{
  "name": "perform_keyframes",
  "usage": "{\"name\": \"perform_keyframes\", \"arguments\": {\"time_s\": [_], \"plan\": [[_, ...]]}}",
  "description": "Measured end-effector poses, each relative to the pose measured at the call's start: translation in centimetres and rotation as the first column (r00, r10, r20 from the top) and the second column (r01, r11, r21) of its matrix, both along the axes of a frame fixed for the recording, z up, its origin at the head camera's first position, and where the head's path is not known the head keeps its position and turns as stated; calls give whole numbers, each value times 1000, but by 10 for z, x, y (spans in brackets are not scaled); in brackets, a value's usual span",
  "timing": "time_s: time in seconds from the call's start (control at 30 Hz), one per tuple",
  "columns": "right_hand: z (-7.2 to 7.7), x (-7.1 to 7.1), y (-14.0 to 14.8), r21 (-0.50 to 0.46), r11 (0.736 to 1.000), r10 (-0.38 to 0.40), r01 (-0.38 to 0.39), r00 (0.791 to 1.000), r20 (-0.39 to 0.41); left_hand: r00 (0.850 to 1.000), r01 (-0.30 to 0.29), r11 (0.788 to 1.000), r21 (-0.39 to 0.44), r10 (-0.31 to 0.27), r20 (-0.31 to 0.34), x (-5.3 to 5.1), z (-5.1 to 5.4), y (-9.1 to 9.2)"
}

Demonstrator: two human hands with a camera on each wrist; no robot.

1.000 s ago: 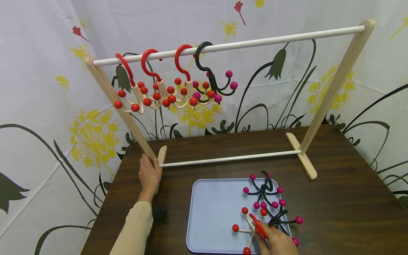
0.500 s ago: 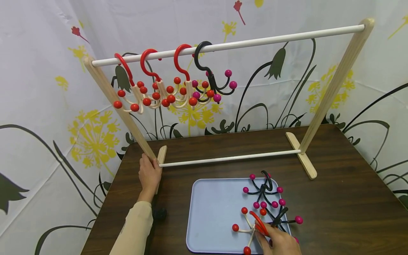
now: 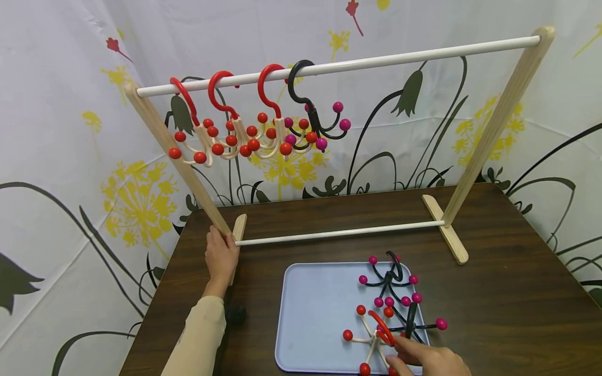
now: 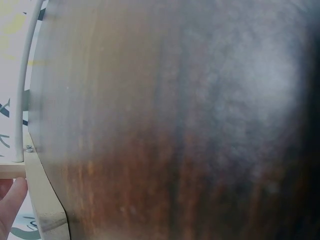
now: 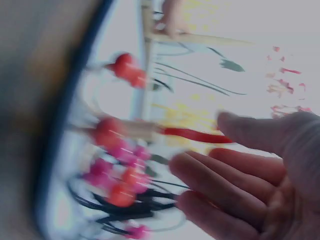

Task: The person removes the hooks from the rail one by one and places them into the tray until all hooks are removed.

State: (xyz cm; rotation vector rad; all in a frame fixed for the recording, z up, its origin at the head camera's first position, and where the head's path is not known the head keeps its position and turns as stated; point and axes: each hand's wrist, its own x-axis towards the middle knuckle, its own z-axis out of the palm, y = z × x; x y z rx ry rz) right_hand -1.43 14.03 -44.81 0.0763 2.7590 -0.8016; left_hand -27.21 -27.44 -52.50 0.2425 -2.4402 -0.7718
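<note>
My left hand (image 3: 222,259) grips the left wooden post (image 3: 188,172) of a hanging rack near its base; part of that hand shows in the left wrist view. My right hand (image 3: 430,359) is beside a cream multi-arm hanger (image 3: 373,338) with a red hook and red ball tips, standing on a pale blue tray (image 3: 305,313). In the right wrist view, the right hand's thumb and fingers are spread apart near the red hook (image 5: 195,135). Right behind stands a black hanger (image 3: 411,325) with magenta balls, partly hidden. Another black hanger (image 3: 388,279) stands at the tray's far right corner.
From the rack's white top rod (image 3: 400,60) hang several red-hooked hangers (image 3: 224,112) and one black hanger (image 3: 312,112) at the left. A lower white rod (image 3: 338,233) joins the rack's feet. A small dark object (image 3: 235,316) lies by the left sleeve.
My right hand has loosened from the red-hooked hanger and drawn back to the right. The nearer black hanger's hook has turned, now appearing more upright. My left hand has stayed on the post.
</note>
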Motion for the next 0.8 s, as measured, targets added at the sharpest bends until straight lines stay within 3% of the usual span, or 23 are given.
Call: {"name": "perform_keyframes", "arguments": {"time_s": [0.13,0.2,0.33,0.4,0.5,0.57,0.8], "plan": [[20,-1,19,-19,992,127,-127,992,3,1000,-1,1000,-3,1,-2,0,-1,0],[33,-2,29,-20,981,191,-192,980,-50,1000,0,1000,-6,0,-3,0,-1,0],[65,-9,37,9,979,203,-206,953,-224,1000,-3,1000,-14,2,-14,0,0,0],[80,-19,37,9,975,206,-221,893,-401,1000,-3,1000,-16,3,-21,0,1,0],[103,-39,35,18,967,207,-253,748,-630,1000,-2,1000,-13,2,-18,-1,1,0],[117,-57,33,36,960,216,-277,655,-724,1000,-2,1000,-11,1,-16,-1,1,0],[165,-136,16,2,936,193,-352,510,-838,1000,-7,1000,-11,7,-9,0,1,0]]}}
